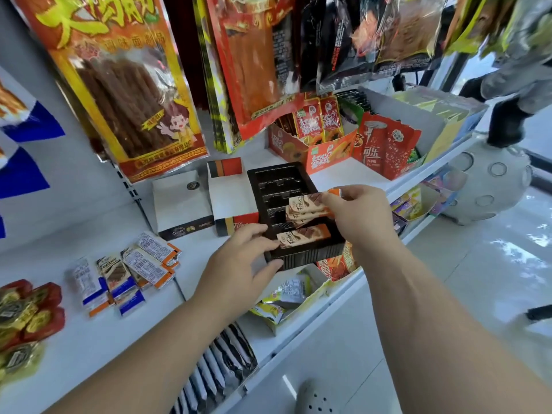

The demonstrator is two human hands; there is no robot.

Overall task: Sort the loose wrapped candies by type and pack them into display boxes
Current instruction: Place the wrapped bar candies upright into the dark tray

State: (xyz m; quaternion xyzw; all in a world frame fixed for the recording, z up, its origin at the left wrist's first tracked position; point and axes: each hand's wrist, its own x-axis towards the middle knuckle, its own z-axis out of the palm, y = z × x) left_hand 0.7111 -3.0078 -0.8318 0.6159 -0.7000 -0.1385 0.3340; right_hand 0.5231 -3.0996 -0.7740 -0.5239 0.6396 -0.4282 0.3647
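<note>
A dark brown plastic tray (pixel 277 180) with moulded slots lies on the white shelf. One orange-ended wrapped candy bar (pixel 304 236) lies in its nearest slot. My right hand (pixel 358 213) pinches a small stack of the same orange bars (pixel 304 209) just above the tray's middle. My left hand (pixel 239 264) rests on the tray's near left corner, thumb along its front wall and fingers touching the lying bar's end. Several loose bars (pixel 128 276), blue-ended and orange-ended, lie on the shelf to the left.
Two open display boxes, a white one (pixel 179 201) and a red-striped one (pixel 230 192), lie behind the tray on its left. Red-and-gold candies (pixel 27 315) pile at the far left. Snack boxes (pixel 313 144) stand behind; hanging snack bags (pixel 125 85) overhang the shelf. A lower shelf holds more packets (pixel 283 297).
</note>
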